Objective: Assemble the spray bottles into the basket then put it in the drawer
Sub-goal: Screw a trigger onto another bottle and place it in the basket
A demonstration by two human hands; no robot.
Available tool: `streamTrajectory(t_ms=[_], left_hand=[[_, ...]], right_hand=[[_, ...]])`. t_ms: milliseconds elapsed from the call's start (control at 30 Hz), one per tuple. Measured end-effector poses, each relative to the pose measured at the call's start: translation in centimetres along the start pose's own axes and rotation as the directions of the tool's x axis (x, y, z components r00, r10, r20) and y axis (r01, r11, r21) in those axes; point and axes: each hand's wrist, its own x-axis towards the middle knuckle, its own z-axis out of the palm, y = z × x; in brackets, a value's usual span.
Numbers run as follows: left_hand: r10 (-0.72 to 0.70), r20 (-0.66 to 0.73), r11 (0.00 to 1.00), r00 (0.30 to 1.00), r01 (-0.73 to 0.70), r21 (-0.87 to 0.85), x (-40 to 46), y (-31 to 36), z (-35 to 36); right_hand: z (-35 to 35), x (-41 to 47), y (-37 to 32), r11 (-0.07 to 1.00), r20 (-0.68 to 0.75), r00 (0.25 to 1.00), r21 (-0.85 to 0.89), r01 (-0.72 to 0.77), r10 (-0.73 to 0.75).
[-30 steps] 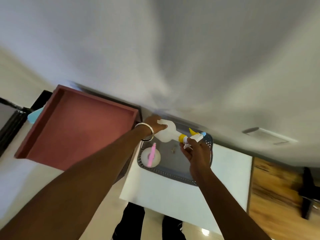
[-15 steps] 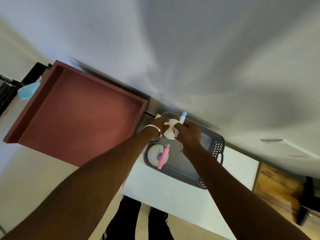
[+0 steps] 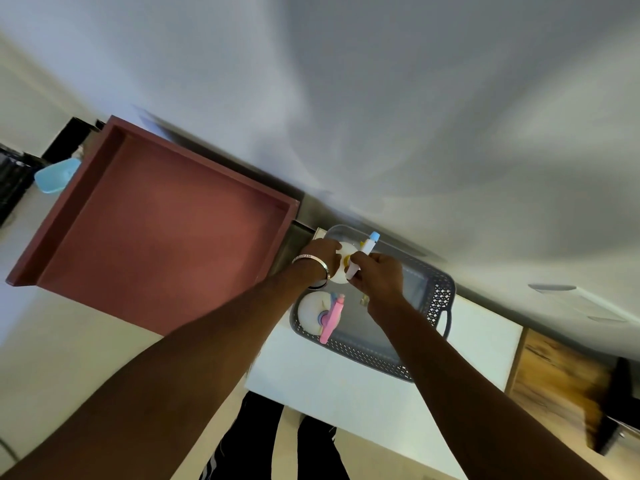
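A grey perforated basket rests on a white table. Over its far left corner my left hand grips a white spray bottle by its body. My right hand holds that bottle's white spray head, which has a yellow collar and a blue nozzle tip. A second white bottle with a pink spray head stands upright in the basket's near left corner. The open reddish-brown drawer lies to the left with nothing in it.
A light blue object sits past the drawer's left side. A wooden surface adjoins the table on the right. A wall rises right behind the basket. My legs show below the table's near edge.
The bottle in my hands has swung from lying sideways to standing end-on over the basket's far left corner. My right hand followed onto the spray head. The view has shifted slightly.
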Motion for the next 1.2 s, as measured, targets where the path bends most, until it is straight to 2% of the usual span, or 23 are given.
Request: streamTrajectory(t_ms=[200, 433, 600, 767, 833, 933, 1067, 1200], left_hand=[[0.063, -0.067, 0.997, 0.996, -0.059, 0.057, -0.7, 0.6, 0.0], [0.107, 0.001, 0.985, 0.994, -0.106, 0.139, -1.3, 0.3, -0.2], [0.081, -0.032, 0.996, 0.996, -0.079, 0.046, -2.4, -0.1, -0.9], [0.080, -0.119, 0.997, 0.990, -0.079, 0.008, -5.5, -0.9, -3.1], [0.079, -0.211, 0.995, 0.974, -0.090, -0.041, -7.8, -1.4, -3.9], [0.000, -0.314, 0.986, 0.949, -0.051, -0.157, -10.9, -2.2, -4.0], [-0.073, -0.406, 0.960, 0.911, -0.045, -0.275, -16.4, -2.8, -2.4], [-0.129, -0.496, 0.920, 0.859, -0.083, -0.382, -23.0, -3.3, 1.1]], right_hand=[[0.2, 0.1, 0.1, 1.000, 0.009, 1.000, -0.006, 0.013, -0.013], [0.2, 0.4, 0.4, 0.999, 0.024, 0.999, -0.042, 0.027, -0.026], [-0.9, -0.3, 0.7, 0.997, 0.049, 0.999, -0.082, 0.008, -0.004], [-2.0, -3.3, 0.2, 0.935, 0.002, 0.973, -0.277, 0.221, -0.229], [-2.5, -5.1, 0.0, 0.897, 0.031, 0.947, -0.311, 0.314, -0.320], [-3.2, -7.5, -0.2, 0.813, 0.071, 0.886, -0.368, 0.451, -0.459], [-4.2, -11.5, 0.6, 0.623, 0.205, 0.739, -0.423, 0.658, -0.642], [-5.4, -16.2, 3.9, 0.435, 0.382, 0.581, -0.404, 0.804, -0.719]])
